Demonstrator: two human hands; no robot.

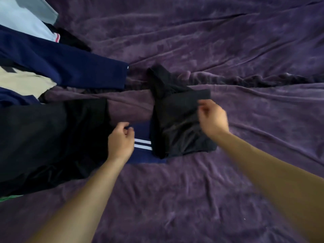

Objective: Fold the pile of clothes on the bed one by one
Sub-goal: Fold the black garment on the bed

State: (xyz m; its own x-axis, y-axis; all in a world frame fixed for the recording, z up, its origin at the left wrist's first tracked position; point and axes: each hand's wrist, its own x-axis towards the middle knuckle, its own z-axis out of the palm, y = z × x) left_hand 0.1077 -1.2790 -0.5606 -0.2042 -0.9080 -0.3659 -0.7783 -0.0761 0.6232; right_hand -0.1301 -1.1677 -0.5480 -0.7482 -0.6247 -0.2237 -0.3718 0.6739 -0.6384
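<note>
A folded black garment [177, 120] lies on the purple bedspread [228, 50] near the middle of the view, its upper part trailing up into a narrow loose end. The right hand [213, 118] hovers over the garment's right edge with its fingers [201, 109] curled in and close together, their tips touching or just above the black cloth near the upper right corner; whether they pinch the cloth cannot be told through the blur. Under the garment's lower left corner lies a folded navy piece with two white stripes [142, 151], partly covered by it. The left hand [121, 139] rests at the left edge of this navy piece, fingers bent loosely with a narrow gap between thumb and forefinger, holding nothing that can be made out. To its left spreads a large black garment [43, 141], part of the unfolded pile. Farther up on the left lie a navy sleeve [70, 67], a beige piece [22, 83] and a pale blue piece [21, 20].
</note>
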